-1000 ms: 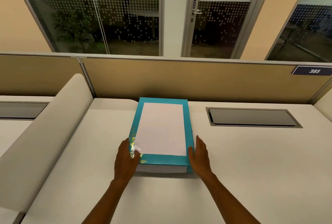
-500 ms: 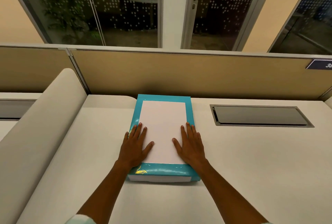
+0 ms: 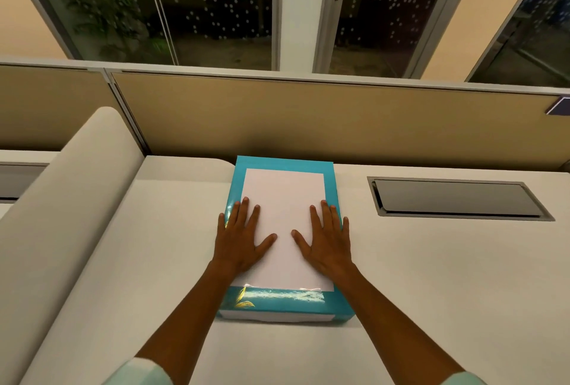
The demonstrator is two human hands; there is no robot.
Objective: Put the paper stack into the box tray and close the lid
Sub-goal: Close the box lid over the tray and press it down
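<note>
Two bare forearms reach forward over a pale table (image 3: 431, 276). The left hand (image 3: 239, 239) and right hand (image 3: 327, 239) lie flat, fingers spread, gripping nothing, on the white-panelled lid (image 3: 285, 196) of a teal box. At 2 o'clock from the box sits a grey recessed hatch (image 3: 456, 198).

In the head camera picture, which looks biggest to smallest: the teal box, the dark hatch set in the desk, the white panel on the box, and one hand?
1. Teal box.
2. White panel and dark hatch: too alike to rank, and the hatch is seen at a slant.
3. Left hand, matching the right hand.
</note>
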